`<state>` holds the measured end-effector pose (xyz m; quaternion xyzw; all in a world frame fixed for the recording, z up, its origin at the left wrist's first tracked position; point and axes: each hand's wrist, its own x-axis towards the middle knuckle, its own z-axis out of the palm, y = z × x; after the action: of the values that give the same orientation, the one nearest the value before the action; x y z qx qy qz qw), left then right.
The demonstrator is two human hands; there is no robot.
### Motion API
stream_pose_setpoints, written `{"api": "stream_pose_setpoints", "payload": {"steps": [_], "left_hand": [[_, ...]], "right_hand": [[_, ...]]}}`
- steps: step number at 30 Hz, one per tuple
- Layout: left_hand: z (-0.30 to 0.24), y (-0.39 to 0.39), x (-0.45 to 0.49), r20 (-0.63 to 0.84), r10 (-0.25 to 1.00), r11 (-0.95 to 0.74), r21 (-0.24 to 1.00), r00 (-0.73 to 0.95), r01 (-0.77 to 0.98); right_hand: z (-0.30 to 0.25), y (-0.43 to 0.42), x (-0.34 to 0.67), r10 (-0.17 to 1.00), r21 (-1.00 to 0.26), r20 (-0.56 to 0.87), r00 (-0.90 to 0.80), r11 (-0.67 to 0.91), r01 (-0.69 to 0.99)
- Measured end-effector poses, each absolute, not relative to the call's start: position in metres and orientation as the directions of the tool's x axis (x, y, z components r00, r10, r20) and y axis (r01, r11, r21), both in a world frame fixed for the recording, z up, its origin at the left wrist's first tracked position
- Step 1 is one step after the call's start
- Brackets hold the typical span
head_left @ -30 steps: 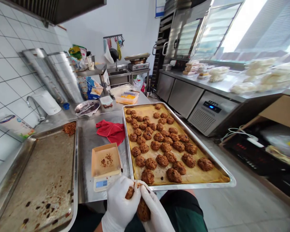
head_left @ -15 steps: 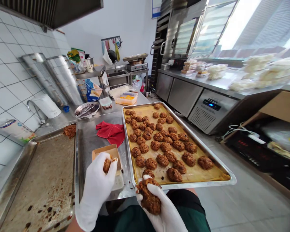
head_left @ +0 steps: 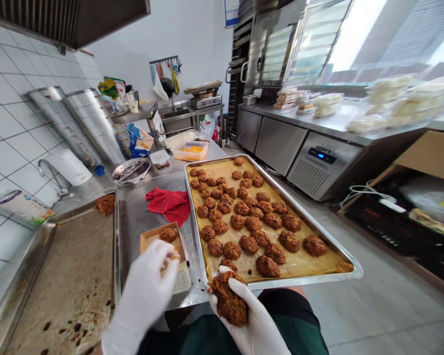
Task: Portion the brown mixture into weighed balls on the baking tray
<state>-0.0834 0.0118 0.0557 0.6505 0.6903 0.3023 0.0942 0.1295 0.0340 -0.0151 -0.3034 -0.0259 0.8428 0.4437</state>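
At bottom centre, the right hand (head_left: 257, 315) grasps a large brown lump (head_left: 229, 298). Left of centre, the blurred left hand (head_left: 148, 276) is at a paper box (head_left: 145, 240) containing a smaller lump (head_left: 167, 234); its grip is unclear. Similar lumps (head_left: 248, 244) dot the central tray (head_left: 299, 281).

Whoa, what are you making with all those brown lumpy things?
Someone in white gloves is handling the brown mixture. The right hand holds a big lump. The left hand is over a paper box, where a smaller lump sits; blur hides whether its fingers hold anything. Many more lumps lie on the lined tray, while the tray on the left has a brown clump in its far corner.
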Motion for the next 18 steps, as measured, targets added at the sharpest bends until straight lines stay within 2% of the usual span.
{"api": "stream_pose_setpoints", "payload": {"steps": [4,8,14,18], "left_hand": [[0.04,-0.007,-0.023,0.301,0.952,-0.144,0.581,-0.048,0.801],[0.028,-0.003,0.004,0.341,0.94,-0.228,0.604,0.012,0.763],[0.026,-0.001,0.003,0.419,0.907,-0.262,0.637,-0.041,0.725],[0.023,-0.002,0.002,0.408,0.911,-0.227,0.617,-0.06,0.753]], "right_hand": [[-0.015,0.041,0.132,0.797,-0.348,-0.385,-0.466,-0.593,-0.726],[-0.022,0.05,0.141,0.805,-0.435,-0.362,-0.47,-0.592,-0.678],[-0.028,0.06,0.156,0.8,-0.616,-0.258,-0.542,-0.569,-0.545],[-0.026,0.061,0.154,0.807,-0.669,-0.224,-0.546,-0.535,-0.516]]}}
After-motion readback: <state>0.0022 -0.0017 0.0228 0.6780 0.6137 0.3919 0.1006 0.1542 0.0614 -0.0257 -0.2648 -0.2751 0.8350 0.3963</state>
